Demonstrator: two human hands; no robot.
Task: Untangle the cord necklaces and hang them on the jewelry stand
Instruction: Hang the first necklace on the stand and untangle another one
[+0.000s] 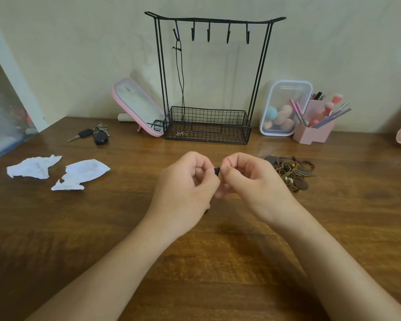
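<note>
We're pinching a black cord (217, 170) with left hand (185, 181) and right hand (252, 181), frame centre. One necklace (181, 77) is hanging on the stand (214, 19), upper-left hook. The tangled pile (292, 173) is waiting centre-right, so we're judging most work is left.

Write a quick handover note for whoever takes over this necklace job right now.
Left hand and right hand: both pinch a black cord between them.
Done: one black necklace hangs from the leftmost hook of the jewelry stand.
Left: hang this cord, then untangle the tangled pile right of the hands; four hooks are free.
</note>
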